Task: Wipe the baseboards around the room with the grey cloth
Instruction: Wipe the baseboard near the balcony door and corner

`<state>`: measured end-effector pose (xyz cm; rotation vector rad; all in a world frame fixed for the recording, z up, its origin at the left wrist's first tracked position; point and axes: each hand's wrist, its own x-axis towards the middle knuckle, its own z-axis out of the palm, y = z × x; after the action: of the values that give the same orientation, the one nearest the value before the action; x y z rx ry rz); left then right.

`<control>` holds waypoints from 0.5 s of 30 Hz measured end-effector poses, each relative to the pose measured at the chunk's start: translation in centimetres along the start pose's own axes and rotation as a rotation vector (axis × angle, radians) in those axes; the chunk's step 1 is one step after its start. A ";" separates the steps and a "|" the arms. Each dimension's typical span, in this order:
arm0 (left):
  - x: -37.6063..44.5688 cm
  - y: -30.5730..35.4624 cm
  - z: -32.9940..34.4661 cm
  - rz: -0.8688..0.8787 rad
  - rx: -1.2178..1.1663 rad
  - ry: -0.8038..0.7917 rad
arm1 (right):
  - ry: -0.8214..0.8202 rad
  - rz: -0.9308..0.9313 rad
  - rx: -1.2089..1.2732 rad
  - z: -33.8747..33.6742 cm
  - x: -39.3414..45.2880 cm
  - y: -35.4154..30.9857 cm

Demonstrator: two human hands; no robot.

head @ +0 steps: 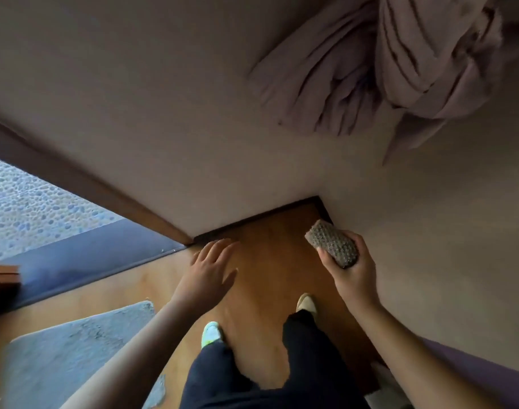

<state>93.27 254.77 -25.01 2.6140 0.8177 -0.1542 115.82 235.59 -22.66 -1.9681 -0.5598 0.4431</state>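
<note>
A: Grey knitted cloth [332,244], bunched, gripped in right hand [351,271]; dark baseboard strip [323,205] just beyond it at the corner.
B: Left hand [209,268] spread, holding nothing, over bare wooden floor [270,261]. Baseboard mostly shadowed.

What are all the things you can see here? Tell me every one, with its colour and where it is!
cloth: 1, grey and knobbly, rolled up in the right hand, near the room corner
baseboard: 1 dark strip, where the wall meets the floor, in front of the left hand
wall: pale beige, fills the top and right
curtain: 1, dusty pink, bunched at the top right
floor: orange-brown wood, in the middle
rug: 1, light blue-grey, bottom left
pebbled surface: blue-grey, far left
shoes: 2, pale, on the floor below the hands
trousers: dark, bottom middle
left hand: fingers spread, holding nothing
right hand: grips the cloth
</note>
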 end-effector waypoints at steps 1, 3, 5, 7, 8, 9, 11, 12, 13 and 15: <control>1.0 0.5 0.8 -0.014 0.015 0.009 | -0.018 -0.004 0.000 -0.2 1.9 0.8; 2.9 1.1 2.5 -0.028 0.036 0.015 | -0.037 -0.012 0.002 -0.2 5.0 2.3; 4.4 1.2 4.4 -0.032 0.041 0.019 | -0.043 0.006 -0.005 0.3 7.4 4.1; 5.8 0.3 6.7 -0.023 0.056 0.035 | -0.046 0.017 -0.022 1.6 8.9 6.1; 6.5 -0.5 8.0 -0.019 0.061 0.034 | -0.041 0.023 -0.023 2.5 9.4 7.3; 7.1 -1.4 9.5 -0.016 0.065 0.026 | -0.032 0.039 -0.025 3.4 9.7 8.8; 8.0 -3.2 13.2 -0.018 0.064 0.020 | -0.019 0.066 -0.047 5.6 9.8 12.6; 8.2 -4.2 15.1 -0.015 0.062 0.017 | -0.023 0.078 -0.060 7.0 9.7 14.6; 8.5 -5.1 17.1 -0.009 0.059 0.020 | -0.030 0.090 -0.065 8.6 9.6 16.6; 9.7 -7.1 21.0 0.009 0.052 0.028 | -0.018 0.110 -0.068 11.5 10.0 20.7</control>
<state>97.51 256.81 -48.74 2.6742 0.8214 -0.1377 121.95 241.49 -46.94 -2.0691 -0.4855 0.5163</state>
